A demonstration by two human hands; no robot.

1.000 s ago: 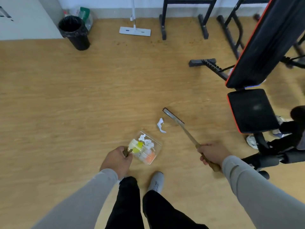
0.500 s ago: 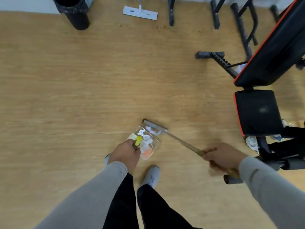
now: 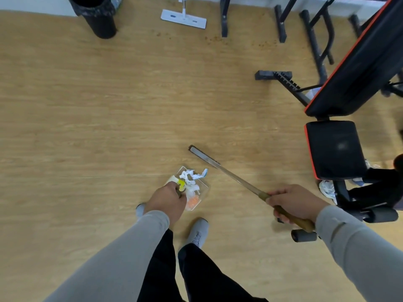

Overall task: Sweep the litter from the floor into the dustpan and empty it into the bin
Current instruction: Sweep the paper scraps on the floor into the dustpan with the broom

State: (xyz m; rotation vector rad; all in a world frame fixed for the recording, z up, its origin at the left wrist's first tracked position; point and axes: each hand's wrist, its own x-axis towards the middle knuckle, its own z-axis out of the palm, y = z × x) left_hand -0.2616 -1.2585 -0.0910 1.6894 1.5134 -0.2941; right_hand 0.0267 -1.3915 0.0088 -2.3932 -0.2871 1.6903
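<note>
Litter (image 3: pixel 190 179): crumpled white paper with yellow and orange bits, lying inside the dustpan on the wood floor just ahead of the person's feet.
Dustpan (image 3: pixel 201 188): clear plastic, low on the floor (image 3: pixel 87 127), its open edge facing away from the person.
Left hand (image 3: pixel 166 198): fingers curled tight round the dustpan's handle at its near end; knuckles up, grey sleeve reaching forward and down.
Brush (image 3: pixel 204 157): long slim head, just beyond and right of the dustpan, apart from the litter; its stick runs back to the right.
Right hand (image 3: pixel 293 202): clenched round the brush's wooden handle, thumb side toward the head, arm held out to the right.
Bin (image 3: pixel 96 16): black, lined, far off at the wall, upper left.
Flat mop (image 3: pixel 183 18): white, by the wall, right of the bin.
Weight bench (image 3: pixel 333 147): black with red trim, at right.
</note>
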